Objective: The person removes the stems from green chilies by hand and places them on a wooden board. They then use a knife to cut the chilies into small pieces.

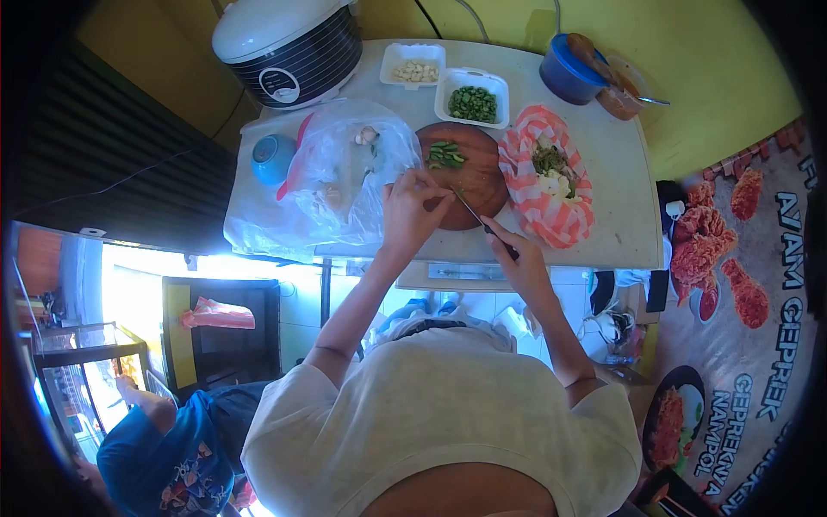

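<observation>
My right hand (519,261) is closed round the dark handle of a knife (469,208), whose blade points up and left over the round brown board (478,164). At the board's left edge my left hand (415,204) has its fingers pinched together near the knife tip; what they hold is too small to make out. Cut green pieces (445,155) lie on the upper left of the board. Behind it are a foam box of chopped greens (472,103) and a foam box of pale cloves (415,71).
A clear plastic bag (353,172) and a blue bowl (273,158) lie left. At right is a red-striped plastic bag (527,191) with peelings. A rice cooker (289,56) and a blue tub (570,73) stand behind. Another person in a blue shirt (172,457) is at lower left.
</observation>
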### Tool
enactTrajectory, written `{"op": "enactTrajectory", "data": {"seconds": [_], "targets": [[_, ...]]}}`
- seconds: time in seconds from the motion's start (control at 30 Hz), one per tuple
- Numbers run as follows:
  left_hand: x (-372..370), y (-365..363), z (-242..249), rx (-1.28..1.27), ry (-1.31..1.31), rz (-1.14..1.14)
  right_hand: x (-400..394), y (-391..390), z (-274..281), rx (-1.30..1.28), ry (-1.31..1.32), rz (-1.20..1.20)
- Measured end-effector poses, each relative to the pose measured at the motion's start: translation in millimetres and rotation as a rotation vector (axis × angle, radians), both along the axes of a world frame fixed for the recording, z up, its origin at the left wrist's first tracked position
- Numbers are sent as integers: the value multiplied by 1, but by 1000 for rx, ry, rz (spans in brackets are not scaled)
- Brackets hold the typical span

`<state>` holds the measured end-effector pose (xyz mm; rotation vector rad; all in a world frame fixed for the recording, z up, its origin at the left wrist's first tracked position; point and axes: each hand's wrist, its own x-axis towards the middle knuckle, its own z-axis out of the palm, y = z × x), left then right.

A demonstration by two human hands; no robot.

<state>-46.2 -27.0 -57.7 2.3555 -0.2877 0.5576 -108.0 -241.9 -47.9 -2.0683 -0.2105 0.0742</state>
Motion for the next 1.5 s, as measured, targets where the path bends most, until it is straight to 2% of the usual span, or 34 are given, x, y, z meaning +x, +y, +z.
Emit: {"op": "enactTrajectory", "data": {"seconds": [0.33,0.5,0.67,0.8,1.0,1.1,1.3,1.5], "targets": [[-4,-5,-1,10,-54,42,23,0,10,-61,117,63],[-7,-4,-3,27,-48,82,23,-12,-3,-23,52,94],[-10,-3,-1,42,-57,82,28,-15,-20,85,92,105],[-4,1,1,25,-22,83,23,-5,1,103,125,68],[5,6,-4,-10,0,30,6,3,-4,146,113,28],[4,9,-3,-43,25,22,3,9,-3,138,47,1],[7,11,-3,-60,18,-14,2,15,9,59,186,-43],[7,12,-2,-74,32,-19,9,17,11,14,163,-23]]}}
